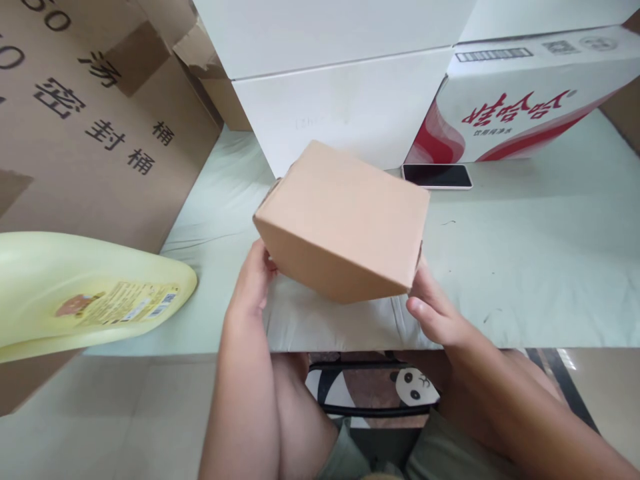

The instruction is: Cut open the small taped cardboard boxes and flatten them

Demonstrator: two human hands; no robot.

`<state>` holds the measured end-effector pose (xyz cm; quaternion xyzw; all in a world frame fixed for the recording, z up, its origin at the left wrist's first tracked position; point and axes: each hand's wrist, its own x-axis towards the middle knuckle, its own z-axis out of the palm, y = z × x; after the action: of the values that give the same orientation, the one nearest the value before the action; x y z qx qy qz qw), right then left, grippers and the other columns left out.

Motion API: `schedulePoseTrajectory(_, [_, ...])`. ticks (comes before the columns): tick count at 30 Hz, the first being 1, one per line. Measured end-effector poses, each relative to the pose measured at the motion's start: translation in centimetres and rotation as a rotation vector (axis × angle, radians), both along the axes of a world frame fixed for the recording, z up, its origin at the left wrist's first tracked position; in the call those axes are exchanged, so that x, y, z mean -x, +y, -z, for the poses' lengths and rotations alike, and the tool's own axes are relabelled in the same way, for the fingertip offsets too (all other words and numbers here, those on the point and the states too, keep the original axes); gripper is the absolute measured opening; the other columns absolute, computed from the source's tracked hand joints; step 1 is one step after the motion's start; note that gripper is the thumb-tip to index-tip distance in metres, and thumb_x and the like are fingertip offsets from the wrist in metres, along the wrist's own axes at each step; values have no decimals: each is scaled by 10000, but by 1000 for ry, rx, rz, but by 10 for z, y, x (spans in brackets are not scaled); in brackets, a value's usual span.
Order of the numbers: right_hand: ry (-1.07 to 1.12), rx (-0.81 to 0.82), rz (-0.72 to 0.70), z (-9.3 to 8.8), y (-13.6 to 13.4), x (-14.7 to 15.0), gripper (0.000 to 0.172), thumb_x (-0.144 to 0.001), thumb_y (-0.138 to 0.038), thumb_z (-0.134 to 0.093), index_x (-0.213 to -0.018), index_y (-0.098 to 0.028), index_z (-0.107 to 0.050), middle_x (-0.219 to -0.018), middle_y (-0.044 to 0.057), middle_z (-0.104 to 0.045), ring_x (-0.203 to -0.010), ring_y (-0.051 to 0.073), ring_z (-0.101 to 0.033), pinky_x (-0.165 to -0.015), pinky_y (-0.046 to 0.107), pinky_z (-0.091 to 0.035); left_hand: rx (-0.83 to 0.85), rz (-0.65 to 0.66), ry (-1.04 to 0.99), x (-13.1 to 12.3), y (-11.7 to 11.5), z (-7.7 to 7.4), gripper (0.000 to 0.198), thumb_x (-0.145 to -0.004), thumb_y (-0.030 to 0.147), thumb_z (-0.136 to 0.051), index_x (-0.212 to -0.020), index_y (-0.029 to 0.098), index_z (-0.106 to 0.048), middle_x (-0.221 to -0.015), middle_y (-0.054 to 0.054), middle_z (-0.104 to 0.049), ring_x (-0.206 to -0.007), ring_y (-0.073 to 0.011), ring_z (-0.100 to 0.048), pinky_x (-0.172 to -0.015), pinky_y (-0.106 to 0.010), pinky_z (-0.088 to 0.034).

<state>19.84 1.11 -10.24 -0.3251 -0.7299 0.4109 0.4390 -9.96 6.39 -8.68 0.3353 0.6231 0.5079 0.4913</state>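
Note:
A small closed brown cardboard box (345, 220) is held tilted just above the pale green cloth-covered surface (525, 267). My left hand (253, 280) grips its lower left corner, fingers tucked under the box. My right hand (433, 307) holds the lower right corner, thumb out in front and the other fingers hidden behind the box. Both forearms reach up from the bottom of the view.
A yellow plastic jug (85, 293) lies at the left edge. A big brown printed carton (100, 120) stands at the left, white boxes (350, 100) behind, a red-and-white carton (525, 100) at right. A dark phone (437, 176) lies behind the box. A panda-print stool (380, 390) shows below.

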Motion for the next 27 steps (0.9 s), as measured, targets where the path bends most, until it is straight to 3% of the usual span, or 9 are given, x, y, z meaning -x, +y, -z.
schedulePoseTrajectory(3, [25,-3,-4,6,-1,-1,609,-1066,-607,-446,-1648,-521,-288,-1792,-85,-103,-1680,317,-103,-1353,631,-191,96,208,-13,-3,-4,3,606,-832,785,-544,-947,222,-739,-850,-69,-751,-743,-234,-670,-581,-301,-482])
schedulePoseTrajectory(8, [7,8,-16,12,-5,-3,669,-1075,-594,-428,-1686,-505,-172,-1792,-79,-162,-1685,297,-95,-1370,596,-173,146,496,-19,-6,-6,-1,922,-721,1042,-382,-842,204,-748,-606,-70,-636,-545,-199,-525,-540,-334,-423])
schedulePoseTrajectory(11, [38,25,-4,9,-7,-4,644,-1083,-544,-435,-1677,-530,-186,-1780,-119,-196,-1680,275,-137,-1386,551,-165,199,520,-8,-9,-9,-2,898,-693,1042,-470,-911,221,-759,-635,-45,-645,-577,-194,-541,-571,-330,-443])
schedulePoseTrajectory(13, [76,67,4,6,-8,-5,627,-1085,-521,-440,-1666,-545,-205,-1774,-138,-208,-1667,261,-200,-1383,518,-219,248,509,-13,-11,-11,-3,854,-671,1016,-565,-964,236,-754,-745,-44,-705,-712,-223,-627,-684,-347,-515])
schedulePoseTrajectory(17, [129,205,20,4,-7,-6,681,-1049,-655,-417,-1676,-497,-203,-1756,-84,-281,-1599,283,-367,-1318,515,-382,356,582,-37,-13,-15,-6,830,-631,1006,-620,-903,229,-729,-824,-60,-738,-898,-285,-688,-860,-411,-550])
schedulePoseTrajectory(20, [170,246,33,4,-6,-4,756,-1005,-732,-443,-1674,-499,-180,-1757,-80,-272,-1618,295,-327,-1337,528,-338,370,613,-73,-14,-15,-7,843,-637,999,-625,-971,231,-724,-891,-73,-759,-935,-297,-700,-888,-420,-543])
schedulePoseTrajectory(24, [199,255,32,5,-6,-1,815,-980,-772,-460,-1682,-500,-147,-1778,-93,-213,-1654,296,-238,-1360,536,-273,408,619,-16,-18,-15,-7,854,-638,1027,-567,-859,207,-660,-780,-56,-692,-794,-248,-668,-759,-374,-526])
schedulePoseTrajectory(27, [240,261,22,6,-5,-1,776,-995,-750,-467,-1676,-512,-180,-1776,-103,-224,-1650,286,-254,-1361,527,-270,399,650,34,-21,-15,-10,834,-669,1024,-530,-794,203,-604,-695,-24,-613,-654,-186,-581,-616,-317,-440])
